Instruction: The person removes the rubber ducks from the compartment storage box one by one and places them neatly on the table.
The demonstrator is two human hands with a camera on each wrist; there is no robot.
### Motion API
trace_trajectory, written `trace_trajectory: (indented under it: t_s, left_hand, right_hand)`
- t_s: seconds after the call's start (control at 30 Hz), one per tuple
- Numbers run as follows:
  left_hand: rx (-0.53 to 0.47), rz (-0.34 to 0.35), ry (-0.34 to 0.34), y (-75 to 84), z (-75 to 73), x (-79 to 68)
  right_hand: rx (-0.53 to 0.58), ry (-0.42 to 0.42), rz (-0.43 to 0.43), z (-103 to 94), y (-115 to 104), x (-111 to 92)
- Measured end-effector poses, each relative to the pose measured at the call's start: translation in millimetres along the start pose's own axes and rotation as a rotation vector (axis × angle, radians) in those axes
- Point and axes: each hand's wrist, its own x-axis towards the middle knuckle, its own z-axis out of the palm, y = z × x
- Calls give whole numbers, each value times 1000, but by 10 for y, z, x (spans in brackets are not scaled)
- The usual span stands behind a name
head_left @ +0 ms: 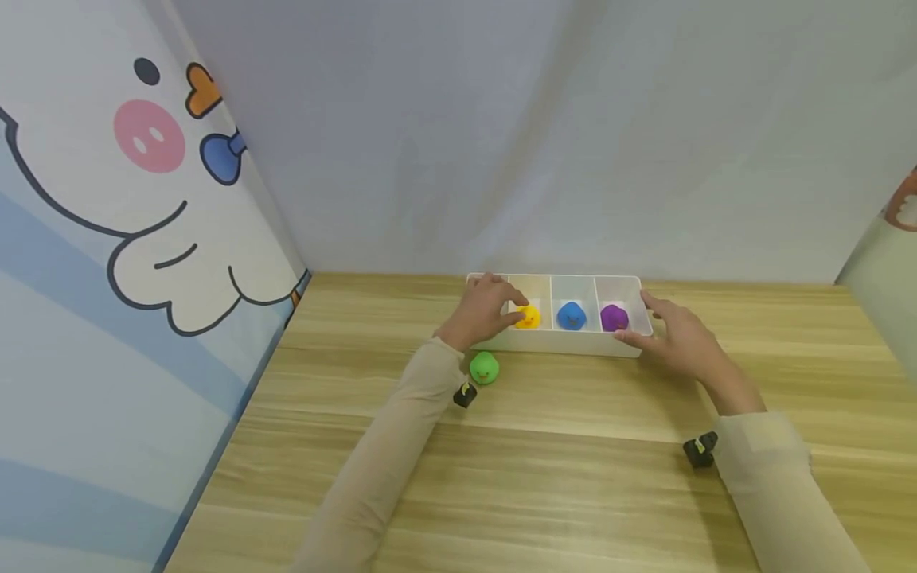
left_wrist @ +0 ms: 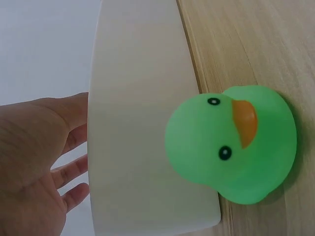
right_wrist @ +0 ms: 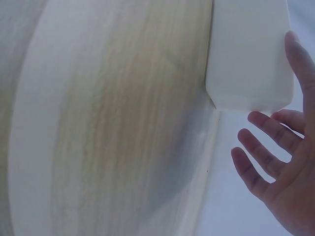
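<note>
A long white divided box (head_left: 573,343) stands on the table near the back wall. My left hand (head_left: 481,309) reaches over its left part, thumb and index finger pinching a yellow rubber duck (head_left: 529,317) low in a compartment. A blue duck (head_left: 571,316) sits in the compartment to the right of it, and a purple duck (head_left: 614,318) in the rightmost one. My right hand (head_left: 680,338) holds the box's right end, thumb at the front rim and index finger at the end wall; its other fingers (right_wrist: 268,157) spread loosely. The leftmost compartment is mostly hidden by my left hand.
A green rubber duck (head_left: 484,368) sits on the wooden table (head_left: 559,477) just in front of the box's left end, beside my left wrist. A grey wall (head_left: 537,143) rises behind the box, and a cartoon-printed panel (head_left: 93,318) borders the table's left side.
</note>
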Motion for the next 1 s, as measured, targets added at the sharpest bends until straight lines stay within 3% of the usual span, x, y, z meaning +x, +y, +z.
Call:
trace_trajectory:
  t_s: [0.2,0.47,1.0]
  left_hand:
    - [11,-34,-16,55,5,28]
    - [106,-87,-31,98,61,94]
    - [51,-145,-48,116,96,143]
  right_hand:
    - [4,2,-3,14,19,9]
    - [0,-2,-11,29,54,26]
    - [5,3,-15,0,30,28]
